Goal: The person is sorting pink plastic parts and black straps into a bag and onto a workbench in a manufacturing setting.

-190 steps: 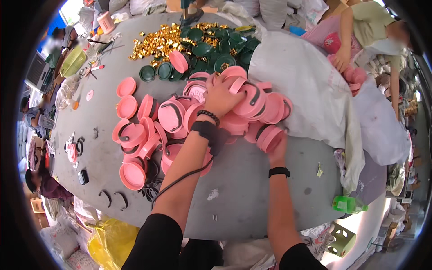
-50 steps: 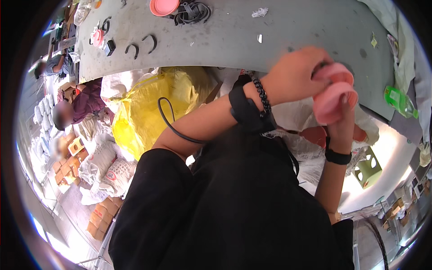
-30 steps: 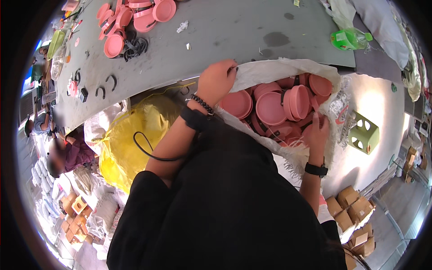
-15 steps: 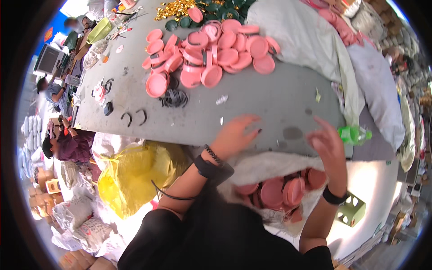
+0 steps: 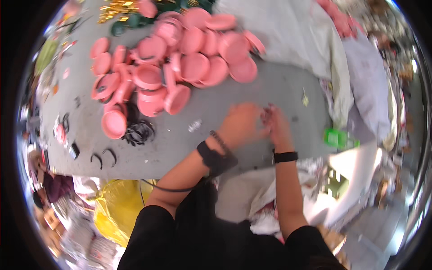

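My left hand (image 5: 243, 123) and my right hand (image 5: 276, 128) are close together above the near part of the grey table (image 5: 288, 94). Both are smeared by motion, and the left fingers are hidden behind the back of that hand. The right fingertips look bent toward the left hand. Whether anything lies between them does not show. Ahead and to the left spreads a heap of pink round cup-like pieces (image 5: 193, 67), some with bands, resembling headphones. Beside its near left end lies a tangle of black loops (image 5: 138, 132).
Two curved black strips (image 5: 109, 157) lie at the table's left. Gold (image 5: 119, 10) and dark green pieces (image 5: 135, 22) are at the far side. A large white sack (image 5: 288, 40) covers the far right, near a green bottle (image 5: 335, 137). A yellow bag (image 5: 119, 209) stands below the table edge.
My hands have come together from wide apart, the right one moving left. The view has shifted, so the heap looks lower and further left. The open sack of pink pieces is now mostly hidden.
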`<state>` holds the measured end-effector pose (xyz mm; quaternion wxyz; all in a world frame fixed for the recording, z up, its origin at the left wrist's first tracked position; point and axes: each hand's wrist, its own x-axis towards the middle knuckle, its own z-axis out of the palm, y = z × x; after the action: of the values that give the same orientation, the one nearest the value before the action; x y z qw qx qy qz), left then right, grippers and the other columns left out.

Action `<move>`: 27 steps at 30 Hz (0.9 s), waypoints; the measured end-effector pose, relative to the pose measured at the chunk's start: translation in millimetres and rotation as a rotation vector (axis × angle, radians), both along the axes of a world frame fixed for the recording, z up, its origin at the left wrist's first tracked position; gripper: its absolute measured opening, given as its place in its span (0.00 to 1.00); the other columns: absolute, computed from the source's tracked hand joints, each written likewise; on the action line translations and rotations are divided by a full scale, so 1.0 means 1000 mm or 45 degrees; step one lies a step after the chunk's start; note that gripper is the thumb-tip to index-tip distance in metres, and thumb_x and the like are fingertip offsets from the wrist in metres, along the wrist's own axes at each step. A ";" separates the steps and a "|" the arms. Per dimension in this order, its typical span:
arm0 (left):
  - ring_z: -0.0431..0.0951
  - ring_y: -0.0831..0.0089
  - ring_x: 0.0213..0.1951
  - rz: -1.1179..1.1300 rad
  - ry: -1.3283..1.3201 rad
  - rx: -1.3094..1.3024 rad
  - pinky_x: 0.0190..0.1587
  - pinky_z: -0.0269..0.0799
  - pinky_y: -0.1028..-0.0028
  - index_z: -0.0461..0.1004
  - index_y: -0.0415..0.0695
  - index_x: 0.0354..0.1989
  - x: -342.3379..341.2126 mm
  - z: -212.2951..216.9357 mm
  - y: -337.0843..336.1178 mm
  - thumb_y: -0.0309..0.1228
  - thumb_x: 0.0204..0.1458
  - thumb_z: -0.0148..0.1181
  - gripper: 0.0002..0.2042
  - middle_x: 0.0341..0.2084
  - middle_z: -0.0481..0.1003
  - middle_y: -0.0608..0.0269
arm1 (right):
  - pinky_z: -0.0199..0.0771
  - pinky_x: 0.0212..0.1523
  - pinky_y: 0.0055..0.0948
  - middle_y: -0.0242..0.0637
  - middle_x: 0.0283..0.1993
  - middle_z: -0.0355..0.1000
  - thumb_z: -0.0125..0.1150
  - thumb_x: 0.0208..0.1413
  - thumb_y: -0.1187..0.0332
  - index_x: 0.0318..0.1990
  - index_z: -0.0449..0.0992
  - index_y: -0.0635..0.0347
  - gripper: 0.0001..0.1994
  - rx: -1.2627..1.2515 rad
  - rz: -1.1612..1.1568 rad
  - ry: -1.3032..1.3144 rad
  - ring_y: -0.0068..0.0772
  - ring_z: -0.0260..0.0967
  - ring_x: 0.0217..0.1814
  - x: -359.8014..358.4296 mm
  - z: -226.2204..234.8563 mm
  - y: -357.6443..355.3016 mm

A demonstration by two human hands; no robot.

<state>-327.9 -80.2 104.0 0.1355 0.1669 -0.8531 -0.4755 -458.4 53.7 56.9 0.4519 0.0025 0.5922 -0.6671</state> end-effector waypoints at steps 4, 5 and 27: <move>0.63 0.55 0.49 -0.733 -0.113 0.296 0.49 0.56 0.56 0.59 0.44 0.52 0.031 0.029 0.100 0.43 0.35 0.63 0.33 0.47 0.63 0.50 | 0.65 0.41 0.26 0.39 0.35 0.67 0.48 0.53 0.66 0.46 0.65 0.66 0.15 0.061 0.060 0.149 0.29 0.65 0.36 0.015 0.159 0.023; 0.63 0.56 0.50 -0.693 0.078 0.314 0.49 0.55 0.56 0.58 0.44 0.53 0.032 0.036 0.121 0.43 0.34 0.63 0.35 0.48 0.62 0.50 | 0.66 0.40 0.26 0.39 0.35 0.67 0.47 0.54 0.66 0.45 0.65 0.66 0.15 0.026 0.059 0.219 0.29 0.65 0.36 0.017 0.193 0.035; 0.72 0.70 0.27 -1.836 0.271 0.607 0.31 0.67 0.76 0.73 0.39 0.29 0.014 0.147 0.262 0.25 0.43 0.58 0.05 0.20 0.72 0.60 | 0.67 0.36 0.24 0.34 0.31 0.70 0.55 0.51 0.64 0.40 0.69 0.62 0.13 0.154 0.489 0.439 0.26 0.68 0.33 0.187 0.287 0.222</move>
<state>-314.0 181.8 251.3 -0.1665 -0.4529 -0.6077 -0.6308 -271.6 275.5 344.3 0.4617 -0.1965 0.6889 -0.5231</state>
